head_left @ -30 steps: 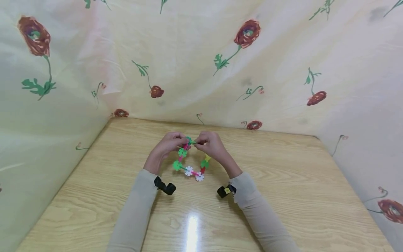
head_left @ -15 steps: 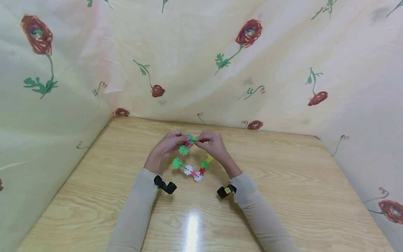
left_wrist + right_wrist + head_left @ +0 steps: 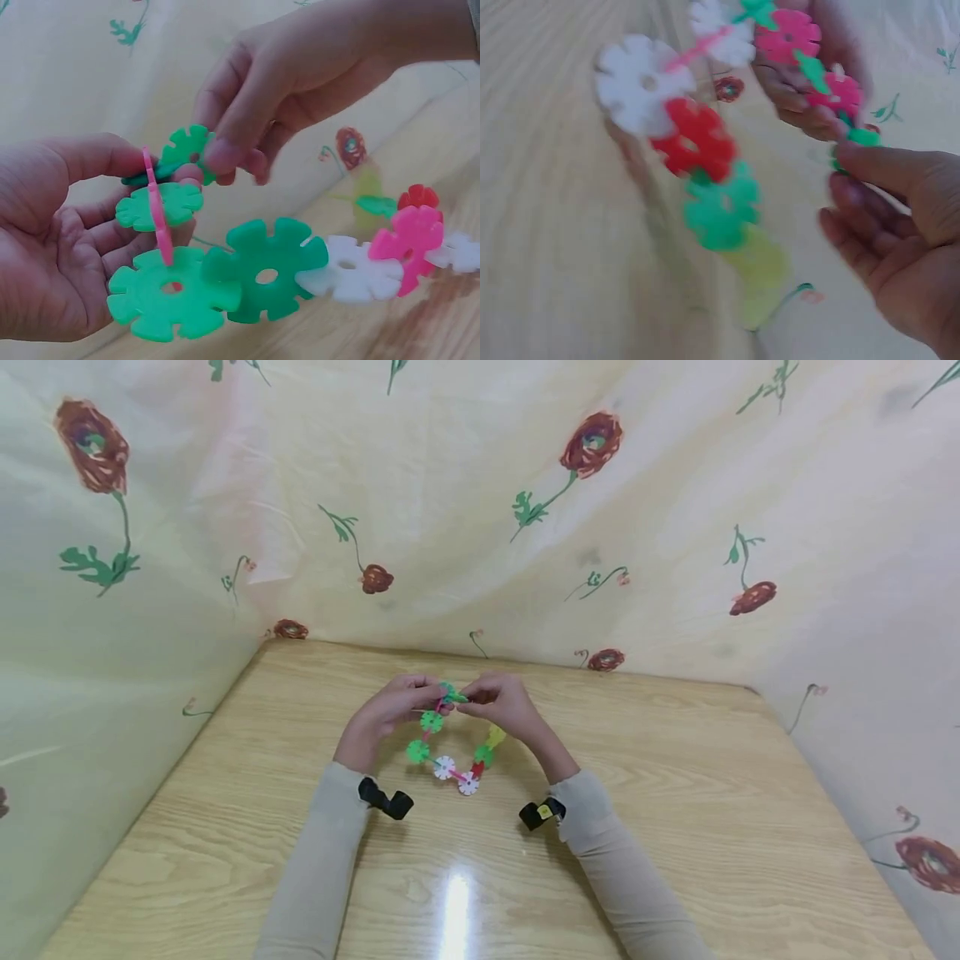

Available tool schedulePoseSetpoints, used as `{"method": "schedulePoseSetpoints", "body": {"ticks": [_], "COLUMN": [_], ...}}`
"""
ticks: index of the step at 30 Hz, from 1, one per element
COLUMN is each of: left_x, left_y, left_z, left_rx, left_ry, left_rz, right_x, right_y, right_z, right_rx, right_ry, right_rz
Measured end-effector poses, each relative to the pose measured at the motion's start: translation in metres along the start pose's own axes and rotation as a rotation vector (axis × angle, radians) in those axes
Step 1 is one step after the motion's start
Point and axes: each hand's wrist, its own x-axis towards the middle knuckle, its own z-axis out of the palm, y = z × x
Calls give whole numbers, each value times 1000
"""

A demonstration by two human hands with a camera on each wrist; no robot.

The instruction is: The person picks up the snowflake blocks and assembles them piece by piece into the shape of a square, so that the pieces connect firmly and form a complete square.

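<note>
A chain of interlocking plastic snowflake discs (image 3: pixel 444 767) hangs in a loop between my hands, in green, pink, white, red and yellow. My left hand (image 3: pixel 390 706) pinches its upper left end between thumb and fingers. Opposite, the fingertips of my right hand (image 3: pixel 508 703) pinch a green disc (image 3: pixel 187 146), which meets the end held by the left hand. A pink disc (image 3: pixel 157 206) stands edge-on below that in the left wrist view. The chain's other end, a yellow disc (image 3: pixel 761 274), dangles below the right hand, blurred in the right wrist view.
The hands are over a light wooden table (image 3: pixel 675 827), toward its back edge. Flower-printed cloth (image 3: pixel 450 510) rises behind the table and along both sides. Black wrist cameras are strapped at both sleeve cuffs, and a bright light reflection (image 3: pixel 455 910) lies near the front.
Both hands keep their pinch with only slight shifts. The left hand and wrist have moved a little to the left, and the hanging chain has swung slightly left.
</note>
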Motion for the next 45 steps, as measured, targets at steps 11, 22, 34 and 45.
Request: {"method": "schedulePoseSetpoints", "body": {"ticks": [11, 22, 34, 45], "left_x": [-11, -10, -10, -11], "left_y": [-8, -14, -13, -11], "left_z": [-21, -28, -29, -32], "left_rx": [119, 83, 124, 121], "left_ry": [-57, -100, -72, -71], "left_rz": [-9, -63, -113, -120], "right_x": [19, 65, 91, 96], "right_y": [1, 10, 37, 39], "right_z": [-18, -9, 8, 12], "right_rx": [-130, -252, -333, -390], "right_ry": [-101, -320, -594, -624], "right_rz": [11, 20, 116, 3]}}
